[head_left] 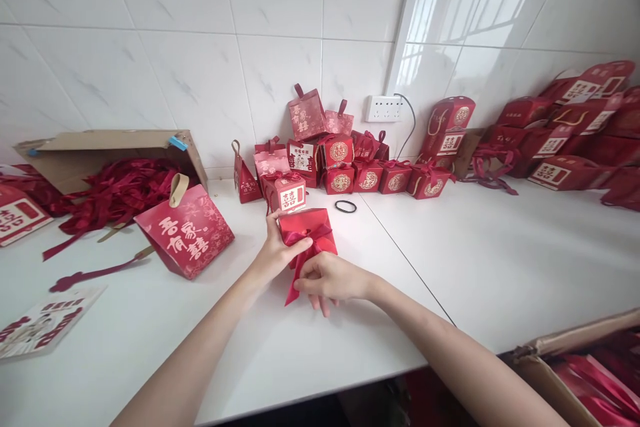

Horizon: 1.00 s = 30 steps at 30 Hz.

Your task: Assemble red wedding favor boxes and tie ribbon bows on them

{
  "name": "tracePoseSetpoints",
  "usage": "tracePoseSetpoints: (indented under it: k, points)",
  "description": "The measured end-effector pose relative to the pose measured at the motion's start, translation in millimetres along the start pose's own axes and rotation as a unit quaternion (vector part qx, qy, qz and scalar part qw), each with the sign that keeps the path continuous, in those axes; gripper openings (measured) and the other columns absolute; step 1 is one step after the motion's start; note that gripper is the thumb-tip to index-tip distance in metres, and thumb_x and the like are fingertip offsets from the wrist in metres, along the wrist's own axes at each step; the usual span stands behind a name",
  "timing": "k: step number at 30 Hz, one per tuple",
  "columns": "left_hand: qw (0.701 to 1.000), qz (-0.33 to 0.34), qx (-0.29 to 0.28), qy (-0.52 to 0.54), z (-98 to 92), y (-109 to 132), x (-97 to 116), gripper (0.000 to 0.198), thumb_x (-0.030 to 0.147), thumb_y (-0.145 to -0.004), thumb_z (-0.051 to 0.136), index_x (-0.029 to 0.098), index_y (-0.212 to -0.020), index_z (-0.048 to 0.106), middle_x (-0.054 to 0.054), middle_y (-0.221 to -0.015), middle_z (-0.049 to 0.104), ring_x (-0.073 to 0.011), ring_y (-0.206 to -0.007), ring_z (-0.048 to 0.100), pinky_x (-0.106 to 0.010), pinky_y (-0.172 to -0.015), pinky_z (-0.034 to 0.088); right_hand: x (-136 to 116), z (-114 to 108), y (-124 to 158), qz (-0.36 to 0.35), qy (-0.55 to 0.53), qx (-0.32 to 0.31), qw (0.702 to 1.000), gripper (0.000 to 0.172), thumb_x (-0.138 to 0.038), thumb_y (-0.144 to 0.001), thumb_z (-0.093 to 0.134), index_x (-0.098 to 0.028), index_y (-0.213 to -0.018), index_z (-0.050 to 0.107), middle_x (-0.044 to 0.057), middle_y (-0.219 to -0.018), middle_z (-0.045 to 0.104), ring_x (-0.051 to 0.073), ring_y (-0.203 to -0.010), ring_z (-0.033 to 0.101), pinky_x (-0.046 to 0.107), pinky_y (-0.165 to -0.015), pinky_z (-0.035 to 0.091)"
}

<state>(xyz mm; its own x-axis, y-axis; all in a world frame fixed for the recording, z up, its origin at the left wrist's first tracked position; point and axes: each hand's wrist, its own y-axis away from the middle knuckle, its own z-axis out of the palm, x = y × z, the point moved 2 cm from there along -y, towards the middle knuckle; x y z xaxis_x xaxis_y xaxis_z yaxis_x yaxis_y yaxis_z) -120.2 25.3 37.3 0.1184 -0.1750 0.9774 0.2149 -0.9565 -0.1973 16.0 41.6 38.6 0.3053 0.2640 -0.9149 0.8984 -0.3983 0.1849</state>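
Observation:
In the head view a small red gift box [313, 219] with a dark red ribbon bow [320, 240] sits on the white table in front of me. My left hand [280, 245] grips the box at its left side, thumb laid over the bow. Between the thumb and fingers of my right hand [325, 278] is a loose tail of the ribbon, which hangs down at the front. The lower right part of the box is hidden behind my right hand. Just behind it stands another red box [291, 196] with a pale label.
Several red boxes [367, 175] line the wall under a power strip [384, 109]. A black ring [345, 206] lies near them. Left are a carton [100, 140] of ribbons, a triangular box [185, 230] and a printed card [47, 322]. More boxes [575, 120] are piled right; an open carton [565, 333] stands front right.

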Motion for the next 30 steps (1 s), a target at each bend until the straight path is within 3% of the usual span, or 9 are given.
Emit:
tracePoseSetpoints:
  k: [3, 9, 18, 30]
  points:
    - [1.000, -0.014, -0.018, 0.013, 0.5, 0.7, 2.3, 0.065, 0.028, -0.060, 0.072, 0.025, -0.106, 0.026, 0.000, -0.104, 0.057, -0.0163, -0.099, 0.059, -0.034, -0.092, 0.044, -1.3, -3.0, 2.0, -0.001, -0.001, -0.008, 1.000, 0.019, -0.022, -0.081, 0.048, -0.016, -0.064, 0.050, -0.004, -0.055, 0.058, 0.005, -0.035, 0.052, 0.014, -0.031, 0.037]
    - [0.999, -0.033, 0.009, 0.025, 0.6, 1.9, 3.8, 0.061, 0.026, -0.060, 0.071, 0.025, -0.105, 0.028, 0.004, -0.090, 0.060, -0.0153, -0.088, 0.062, -0.035, -0.089, 0.046, -3.1, -4.3, 4.1, -0.010, -0.003, -0.003, 1.000, 0.020, -0.023, -0.082, 0.048, -0.016, -0.063, 0.049, -0.004, -0.056, 0.058, 0.004, -0.035, 0.051, 0.014, -0.032, 0.036]
    - [0.999, -0.034, -0.013, 0.028, 0.1, 2.7, 4.4, 0.061, 0.032, -0.064, 0.071, 0.026, -0.106, 0.028, 0.001, -0.099, 0.061, -0.0180, -0.097, 0.062, -0.038, -0.093, 0.045, -3.7, -3.9, 5.1, 0.002, 0.007, -0.013, 1.000, 0.020, -0.023, -0.081, 0.050, -0.015, -0.063, 0.052, -0.004, -0.055, 0.057, 0.004, -0.035, 0.050, 0.015, -0.032, 0.037]
    - [0.999, -0.026, 0.034, 0.005, 0.8, 0.7, 0.4, 0.062, 0.029, -0.060, 0.073, 0.025, -0.105, 0.032, -0.001, -0.102, 0.061, -0.0179, -0.097, 0.062, -0.037, -0.092, 0.045, 0.3, -5.6, 4.8, 0.006, 0.020, -0.040, 0.999, 0.021, -0.026, -0.083, 0.050, -0.015, -0.064, 0.051, -0.005, -0.054, 0.057, 0.004, -0.036, 0.051, 0.015, -0.033, 0.038]
